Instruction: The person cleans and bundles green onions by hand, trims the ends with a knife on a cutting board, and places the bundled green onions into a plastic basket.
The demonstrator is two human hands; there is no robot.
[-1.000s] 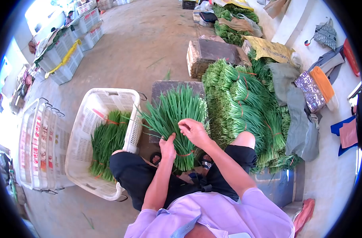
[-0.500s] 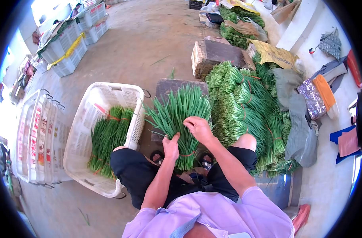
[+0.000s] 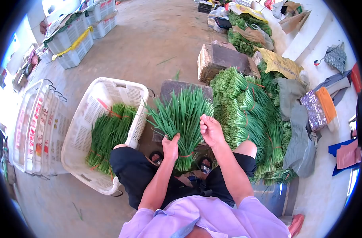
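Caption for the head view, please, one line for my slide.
Left hand grips a banded green bundle; right hand hovers beside it, near stacked greens.

So you've got a light purple short-sleeved shirt (image 3: 216,216) on, kinda wrinkly, with a greyish-blue strip (image 3: 185,229) by the neck. Below that it's black shorts (image 3: 134,174), loose around the legs and ending near your knees, plus a black strap (image 3: 206,193) at the waist. Dark open-toed sandals (image 3: 206,168) on your feet, pale marks on the strap of the right one. Left hand (image 3: 170,147) and right hand (image 3: 212,131) are both bare.
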